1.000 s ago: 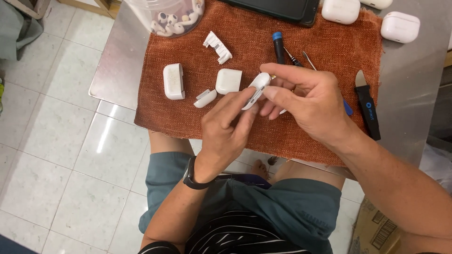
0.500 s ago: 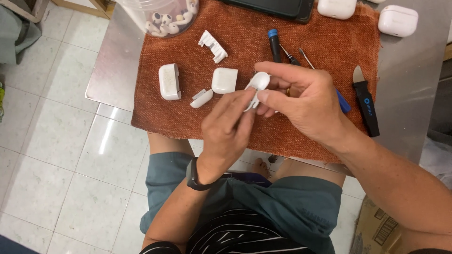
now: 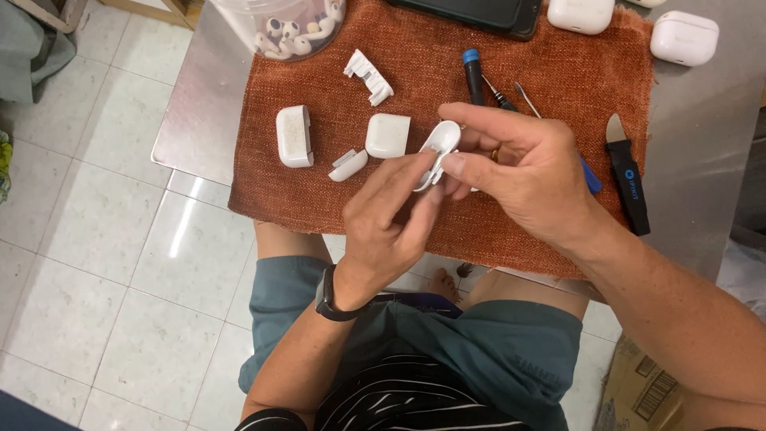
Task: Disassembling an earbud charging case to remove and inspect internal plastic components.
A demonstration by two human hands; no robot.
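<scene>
Both hands are pinching a small white shell piece (image 3: pixel 440 150): right hand (image 3: pixel 523 172) clamping it between thumb and fingers, left hand (image 3: pixel 391 219) gripping its lower end. Just beyond the left fingertips are lying a white case half (image 3: pixel 388 135) and a curved lid (image 3: pixel 348 165) on the orange cloth (image 3: pixel 319 199).

the cloth (image 3: pixel 558 56) is rust-orange and coarsely woven. the shell (image 3: pixel 440 144), cases (image 3: pixel 684 37) and loose parts (image 3: pixel 388 135) are white. the table (image 3: pixel 199 104) is grey steel. the pry tool (image 3: pixel 629 185) is black, the shorts (image 3: pixel 479 351) teal, the shirt (image 3: pixel 415 399) black with white stripes.
</scene>
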